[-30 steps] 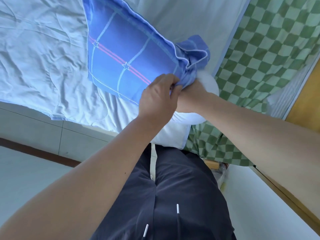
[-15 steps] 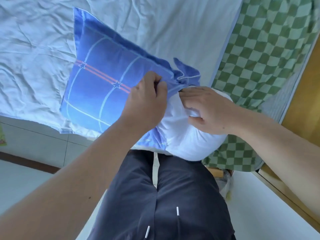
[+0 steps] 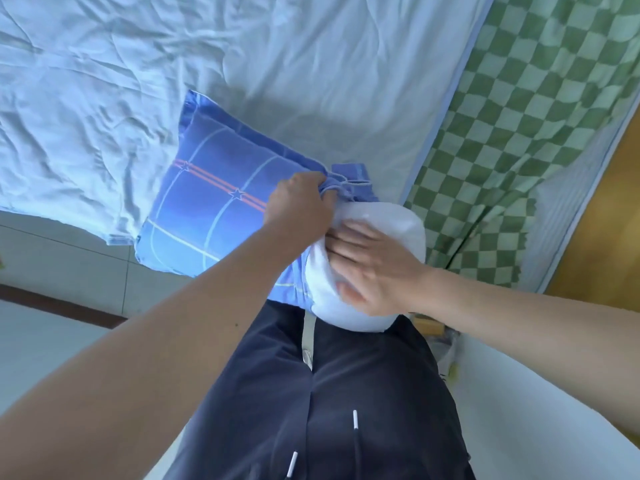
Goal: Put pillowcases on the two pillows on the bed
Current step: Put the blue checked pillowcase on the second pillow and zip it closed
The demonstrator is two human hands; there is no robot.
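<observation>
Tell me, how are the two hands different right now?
The left hand is curled, gripping the blue pillowcase at its bunched opening; the right hand lies with straight fingers, pressing the white pillow. The left touches patterned cloth, the right plain white. Both work at the same pillow.

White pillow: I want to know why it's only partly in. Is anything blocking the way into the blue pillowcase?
No separate object blocks it. The left hand grips the bunched opening of the blue pillowcase, and the right hand presses the white pillow, whose end sticks out.
</observation>
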